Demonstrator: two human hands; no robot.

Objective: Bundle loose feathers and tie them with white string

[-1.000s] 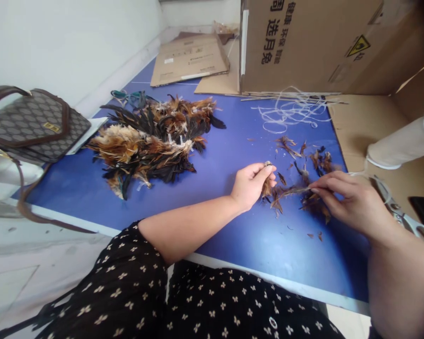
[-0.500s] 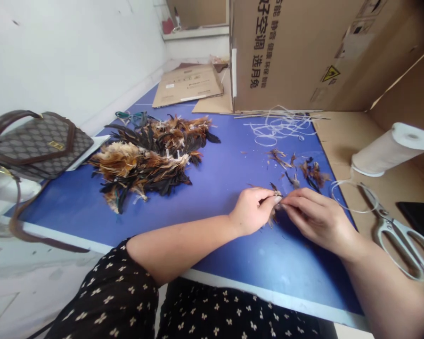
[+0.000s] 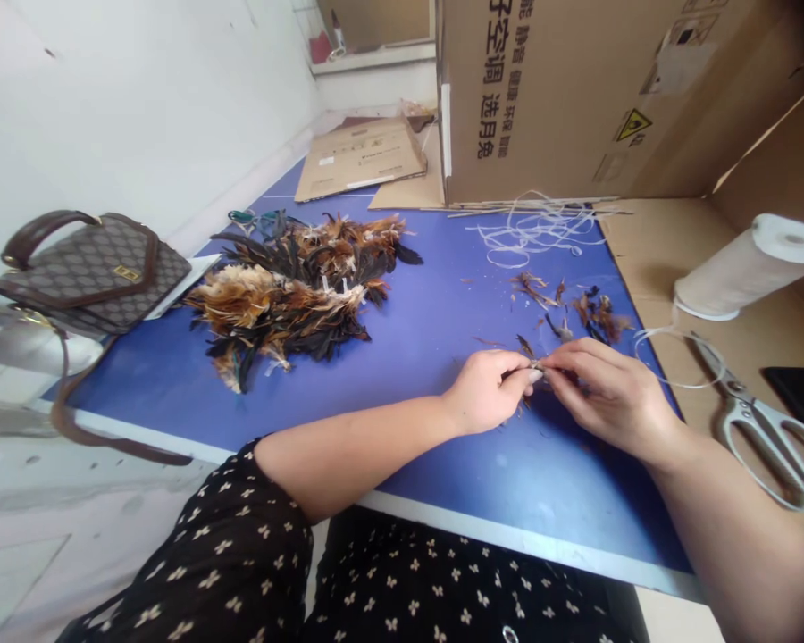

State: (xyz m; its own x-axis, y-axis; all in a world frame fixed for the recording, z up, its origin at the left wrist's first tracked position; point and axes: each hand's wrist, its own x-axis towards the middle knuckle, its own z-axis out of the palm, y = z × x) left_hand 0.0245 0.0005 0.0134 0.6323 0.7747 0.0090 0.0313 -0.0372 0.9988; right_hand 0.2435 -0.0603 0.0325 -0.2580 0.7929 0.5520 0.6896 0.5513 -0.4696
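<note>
My left hand [image 3: 486,390] and my right hand [image 3: 609,393] meet fingertip to fingertip above the blue table [image 3: 442,464]. Both are closed in a pinch on a small bunch of brown feathers [image 3: 534,366], most of it hidden between the fingers. Loose brown and dark feathers [image 3: 576,308] lie scattered just beyond my hands. A big heap of tied feather bundles [image 3: 295,286], tan, brown and black, lies to the left on the table.
White string [image 3: 536,232] lies tangled before a large cardboard box [image 3: 576,89]. On the cardboard to the right are a white roll [image 3: 750,268], metal scissors [image 3: 764,429] and a dark flat object [image 3: 800,393]. A patterned handbag [image 3: 87,268] sits far left; flat cardboard [image 3: 362,161] lies behind.
My right hand has drawn in from the loose feathers to meet my left hand, and both now pinch the small bunch. The view has shifted slightly.
</note>
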